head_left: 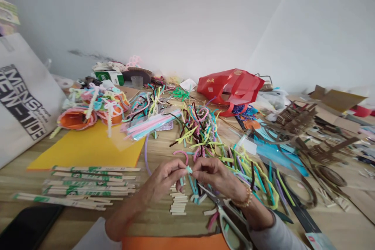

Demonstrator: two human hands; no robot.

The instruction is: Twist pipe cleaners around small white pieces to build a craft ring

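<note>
Pinched between my two hands is a short light-blue piece of pipe cleaner (189, 169), bent or knotted small. My left hand (168, 175) holds its left side with thumb and forefinger; my right hand (215, 175) grips it from the right. Just below lies a column of short cut wooden sticks (178, 205). Scissors (231, 218) rest under my right wrist, beside blue pipe cleaner scraps (194, 191). A pink curled pipe cleaner (182, 153) sits right behind my fingers. How the blue piece is joined is too small to make out.
Wrapped chopsticks (93, 181) and a yellow sheet (88, 144) lie left, near a black phone (31, 222). A tangle of coloured pipe cleaners (202, 125) fills the middle. Behind stands a red bag (231, 86). Brown woven pieces (299, 119) are right; an orange sheet (175, 243) is in front.
</note>
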